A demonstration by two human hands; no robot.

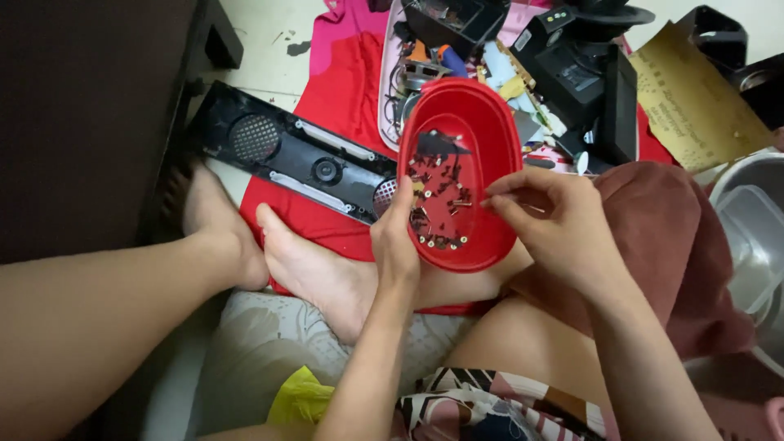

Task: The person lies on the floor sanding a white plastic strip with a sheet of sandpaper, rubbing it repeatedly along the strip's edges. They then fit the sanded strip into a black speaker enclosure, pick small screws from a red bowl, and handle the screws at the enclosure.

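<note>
Over red tub [490,122], pinched right-hand grip [549,214]

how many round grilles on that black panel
2 show on the black panel: one grille near its left end, one at its right end beside the left hand, partly covered by the red tub. More may be hidden.

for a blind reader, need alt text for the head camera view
A person sitting on the floor tilts a red oval tub of small screws with the left hand, while the right hand picks inside it. A long black panel lies behind.
</note>
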